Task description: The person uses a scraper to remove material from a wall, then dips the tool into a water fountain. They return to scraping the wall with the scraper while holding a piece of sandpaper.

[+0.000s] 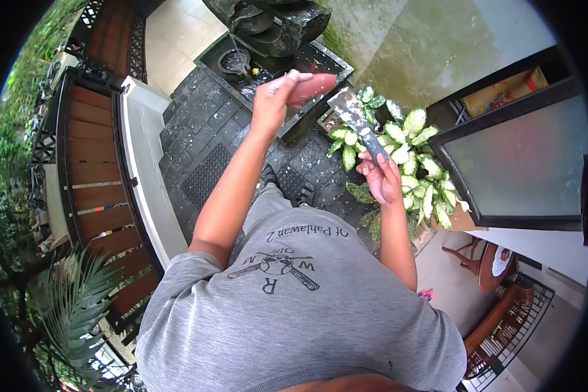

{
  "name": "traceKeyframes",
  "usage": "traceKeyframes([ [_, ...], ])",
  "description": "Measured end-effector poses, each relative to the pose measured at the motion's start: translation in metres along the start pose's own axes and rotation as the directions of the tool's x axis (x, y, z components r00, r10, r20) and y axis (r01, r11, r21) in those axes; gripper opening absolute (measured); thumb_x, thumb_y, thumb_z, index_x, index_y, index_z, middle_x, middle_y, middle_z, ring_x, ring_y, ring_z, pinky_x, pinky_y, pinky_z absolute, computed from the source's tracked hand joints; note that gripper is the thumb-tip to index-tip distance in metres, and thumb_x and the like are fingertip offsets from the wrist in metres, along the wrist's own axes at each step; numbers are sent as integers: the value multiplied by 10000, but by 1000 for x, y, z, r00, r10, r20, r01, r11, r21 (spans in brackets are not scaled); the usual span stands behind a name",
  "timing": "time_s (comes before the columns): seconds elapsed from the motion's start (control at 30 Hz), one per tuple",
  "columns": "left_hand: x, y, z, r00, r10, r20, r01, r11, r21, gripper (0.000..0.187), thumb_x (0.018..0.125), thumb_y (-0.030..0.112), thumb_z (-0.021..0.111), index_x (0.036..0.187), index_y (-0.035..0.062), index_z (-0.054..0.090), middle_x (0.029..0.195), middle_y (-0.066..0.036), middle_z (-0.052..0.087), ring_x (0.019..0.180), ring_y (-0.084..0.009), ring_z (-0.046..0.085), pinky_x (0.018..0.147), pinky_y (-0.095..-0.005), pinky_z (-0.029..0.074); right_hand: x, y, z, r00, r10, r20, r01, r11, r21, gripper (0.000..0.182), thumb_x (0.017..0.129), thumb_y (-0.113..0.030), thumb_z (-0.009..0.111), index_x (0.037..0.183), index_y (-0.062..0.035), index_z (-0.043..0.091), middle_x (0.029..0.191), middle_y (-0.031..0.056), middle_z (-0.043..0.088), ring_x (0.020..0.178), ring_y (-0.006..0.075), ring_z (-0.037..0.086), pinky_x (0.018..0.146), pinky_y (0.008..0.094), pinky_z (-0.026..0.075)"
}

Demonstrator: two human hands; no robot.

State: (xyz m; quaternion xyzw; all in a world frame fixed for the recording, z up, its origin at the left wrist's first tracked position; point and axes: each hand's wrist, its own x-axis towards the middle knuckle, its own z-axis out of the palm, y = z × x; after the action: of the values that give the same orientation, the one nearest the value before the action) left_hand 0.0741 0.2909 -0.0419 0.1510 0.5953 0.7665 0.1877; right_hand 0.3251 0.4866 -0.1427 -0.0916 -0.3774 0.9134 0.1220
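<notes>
My left hand is raised over the near side of a stone water basin. Its fingers pinch a flat, reddish piece with a rounded end, whose exact kind I cannot make out. My right hand grips the dark handle of a putty knife. The knife points up and to the left, and its wide blade is smeared with white. Blade and reddish piece are a short gap apart. Behind the knife and right hand are green and cream variegated leaves.
Dark paving speckled with white lies under my feet. A dark fountain bowl stands in the basin. At left is a white low wall with a brown slatted gate. A dark-framed glass window juts out at right.
</notes>
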Motion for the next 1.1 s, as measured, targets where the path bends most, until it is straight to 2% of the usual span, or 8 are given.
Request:
traceKeyframes([
  [0.07, -12, 8, 8, 969, -48, 241, 9, 987, 161, 380, 1068, 289, 627, 1241, -27, 748, 1166, -95, 771, 1011, -144, 712, 952, -314, 545, -1, -7, 4, 1000, 0, 18, 0, 1000, -16, 345, 1097, -229, 557, 1311, 41, 574, 1167, 173, 719, 849, 188, 624, 865, 396, 530],
  [0.1, -16, 4, 15, 960, 24, 278, -56, 993, 108, 327, 1043, 248, 669, 1217, -14, 762, 1071, -94, 789, 938, -143, 734, 881, -304, 591, -1, -11, 6, 1000, -5, 30, 6, 1000, -25, 392, 1089, -222, 569, 1368, 53, 540, 1172, 186, 716, 842, 185, 620, 860, 374, 528],
  [0.2, -27, 5, 26, 974, -35, 222, 32, 999, 15, 267, 990, 135, 722, 1202, -22, 765, 1056, -91, 791, 934, -129, 736, 863, -294, 591, 3, -20, 11, 998, -2, 63, 7, 997, -71, 404, 1086, -222, 572, 1360, 73, 541, 1161, 189, 718, 850, 193, 629, 854, 373, 525],
  [0.3, -23, 2, 27, 984, 55, 167, -73, 992, 104, 259, 979, 127, 724, 1185, -23, 768, 1053, -94, 790, 919, -117, 735, 846, -278, 587, 7, -29, 15, 996, 5, 89, 5, 995, -103, 413, 1082, -219, 577, 1359, 85, 545, 1156, 194, 719, 862, 201, 638, 845, 362, 522],
  [0.63, -21, 20, 26, 977, 27, 211, -55, 990, 128, 228, 942, 78, 713, 1133, -33, 771, 983, -88, 794, 902, -125, 747, 834, -277, 592, 11, -43, 19, 992, -26, 125, 45, 988, -146, 416, 1074, -201, 580, 1365, 96, 551, 1176, 218, 719, 877, 213, 638, 829, 341, 520],
  [0.8, -21, 24, 31, 988, 35, 153, -75, 961, 266, 214, 925, 39, 709, 1118, -34, 765, 1015, -79, 781, 924, -130, 742, 871, -292, 598, 9, -47, 22, 991, -29, 134, 55, 978, -200, 411, 1075, -196, 575, 1365, 94, 555, 1190, 226, 717, 881, 211, 637, 824, 339, 523],
  [1.0, -21, 27, 40, 991, 75, 107, -99, 966, 237, 181, 875, 73, 738, 1021, -19, 793, 923, -83, 799, 850, -140, 769, 801, -276, 600, 9, -55, 28, 991, -45, 129, 80, 958, -275, 406, 1074, -209, 579, 1350, 89, 566, 1183, 212, 724, 879, 196, 635, 819, 330, 526],
  [1.1, -17, 21, 39, 988, 88, 127, -121, 952, 283, 160, 919, 59, 734, 1038, -40, 775, 930, -72, 775, 849, -148, 760, 798, -280, 600, 7, -57, 31, 991, -45, 127, 82, 948, -306, 404, 1076, -215, 577, 1342, 88, 570, 1175, 204, 727, 877, 188, 634, 819, 329, 526],
])
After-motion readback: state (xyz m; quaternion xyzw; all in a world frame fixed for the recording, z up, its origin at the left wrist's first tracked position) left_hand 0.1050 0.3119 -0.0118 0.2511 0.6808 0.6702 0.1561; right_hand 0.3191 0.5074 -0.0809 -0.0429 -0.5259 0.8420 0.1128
